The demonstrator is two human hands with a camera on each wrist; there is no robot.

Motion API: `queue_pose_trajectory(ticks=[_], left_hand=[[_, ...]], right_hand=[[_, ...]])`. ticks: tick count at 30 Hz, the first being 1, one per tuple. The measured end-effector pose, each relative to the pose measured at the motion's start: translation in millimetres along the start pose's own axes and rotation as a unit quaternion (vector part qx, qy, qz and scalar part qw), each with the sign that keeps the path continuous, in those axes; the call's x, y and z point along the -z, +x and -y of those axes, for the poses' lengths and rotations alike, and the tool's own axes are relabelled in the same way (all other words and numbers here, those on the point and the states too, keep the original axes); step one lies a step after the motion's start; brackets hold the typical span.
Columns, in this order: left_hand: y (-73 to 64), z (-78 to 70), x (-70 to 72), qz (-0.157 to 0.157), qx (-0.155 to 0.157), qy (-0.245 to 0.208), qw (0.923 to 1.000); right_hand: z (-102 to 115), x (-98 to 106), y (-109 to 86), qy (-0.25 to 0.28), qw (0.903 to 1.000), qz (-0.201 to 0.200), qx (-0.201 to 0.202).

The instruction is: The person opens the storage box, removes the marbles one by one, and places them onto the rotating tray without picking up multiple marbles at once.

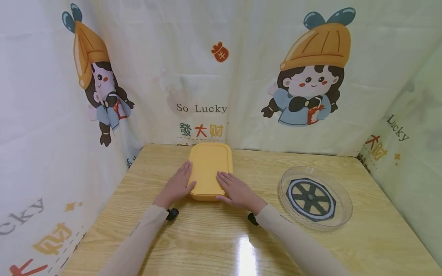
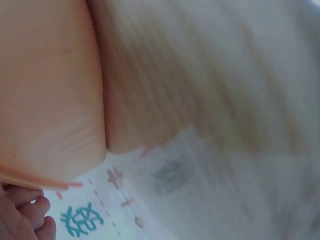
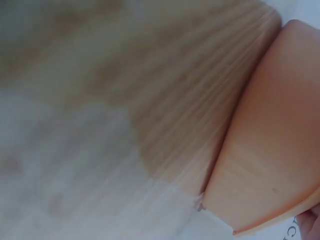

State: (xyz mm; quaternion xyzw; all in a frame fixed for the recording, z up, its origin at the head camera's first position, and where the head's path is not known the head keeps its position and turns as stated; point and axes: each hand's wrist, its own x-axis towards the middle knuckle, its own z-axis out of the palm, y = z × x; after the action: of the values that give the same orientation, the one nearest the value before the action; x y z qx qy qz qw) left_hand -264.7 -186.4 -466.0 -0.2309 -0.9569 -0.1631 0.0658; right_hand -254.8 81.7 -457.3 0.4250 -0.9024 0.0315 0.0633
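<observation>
A yellow rectangular box with a lid point(image 1: 207, 168) lies toward the back of the table, left of centre. Its smooth side wall fills one side of the left wrist view and of the right wrist view. My left hand point(image 1: 176, 186) rests along the box's left edge with straight fingers, its thumb at the near left corner. On the right edge of the lid lies my right hand point(image 1: 238, 191), fingers extended over the rim and thumb low by the near right corner. Fingertips show right at the lid's rim in both wrist views. The inside of the box is hidden by the lid.
A clear round dish point(image 1: 342, 207) stands on the table to the right, holding a dark octagonal wheel-like piece point(image 1: 310, 197) with spokes and a pale ring. Printed curtains point(image 1: 248, 76) hang behind and beside the wooden table point(image 1: 193, 245).
</observation>
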Motion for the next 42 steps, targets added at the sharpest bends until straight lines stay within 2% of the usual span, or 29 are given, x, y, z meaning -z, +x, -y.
queue_pose_trajectory(ticks=[3, 7, 13, 19, 24, 28, 30, 34, 42], left_hand=[[0.5, -8.3, -2.3, -0.004, -0.011, -0.006, 0.9999], [1.1, -20.7, -5.7, -0.01, -0.017, 0.007, 0.9998], [2.1, -42.2, -12.5, 0.004, -0.015, 0.011, 0.9998], [1.8, -60.4, -16.4, 0.003, -0.008, 0.01, 0.9999], [2.5, -71.1, -18.6, -0.011, -0.024, 0.023, 0.9994], [2.3, -78.0, -21.6, -0.014, -0.037, 0.033, 0.9987], [1.7, -82.0, -23.0, -0.004, -0.036, 0.04, 0.9985], [0.3, -90.2, -26.8, -0.005, -0.041, 0.042, 0.9983], [-1.0, -98.3, -32.8, -0.014, -0.046, 0.037, 0.9981]], right_hand=[[-0.3, 3.7, -7.3, 0.037, 0.9986, -0.006, -0.036], [-4.2, 7.3, -12.3, 0.069, 0.9927, -0.022, -0.097], [-15.0, 9.6, -21.7, 0.067, 0.9858, -0.026, -0.151], [-23.2, 12.3, -36.2, 0.067, 0.983, -0.024, -0.169], [-26.1, 13.2, -49.2, 0.061, 0.9821, -0.029, -0.176], [-26.2, 12.6, -60.1, 0.062, 0.9812, -0.039, -0.179], [-25.6, 11.8, -65.5, 0.062, 0.9811, -0.046, -0.178], [-25.2, 9.4, -76.0, 0.064, 0.9794, -0.064, -0.18], [-25.2, 9.4, -88.6, 0.075, 0.9749, -0.056, -0.202]])
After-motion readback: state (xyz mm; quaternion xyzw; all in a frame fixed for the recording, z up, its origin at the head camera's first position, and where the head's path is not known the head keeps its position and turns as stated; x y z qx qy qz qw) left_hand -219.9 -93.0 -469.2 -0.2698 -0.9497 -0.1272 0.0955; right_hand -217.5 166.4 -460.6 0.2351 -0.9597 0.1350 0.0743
